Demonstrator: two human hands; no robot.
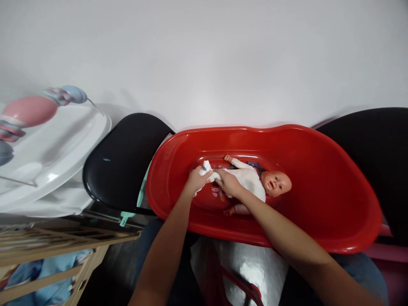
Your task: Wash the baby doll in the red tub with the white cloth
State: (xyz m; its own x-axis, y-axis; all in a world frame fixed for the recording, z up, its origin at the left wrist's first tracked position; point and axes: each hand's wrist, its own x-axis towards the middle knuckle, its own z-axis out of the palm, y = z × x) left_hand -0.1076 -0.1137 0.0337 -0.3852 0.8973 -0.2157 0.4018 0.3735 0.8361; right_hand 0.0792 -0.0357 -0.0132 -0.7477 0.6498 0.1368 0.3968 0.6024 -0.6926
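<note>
Nearest the camera: left forearm [168,238] and right forearm [287,227], both reaching over the near rim of the red tub [331,191].
Left hand [198,177]: fingers closed on white cloth [206,165], part of which sticks out above them.
Right hand [227,182]: just beside the left, thumb and fingers apparently pinched on the same cloth; fingertips partly hidden.
Doll [251,180]: inside the tub, face up, head to the right, torso in a white garment, arms spread; legs not clearly visible.
Cloth: at the doll's lower end; whether joined to the garment cannot be told.
Step in hand: judged to be two-handed handling of the cloth.
Next move: would appear to call for a firm pinch and gentle tension, without dragging the doll.
</note>
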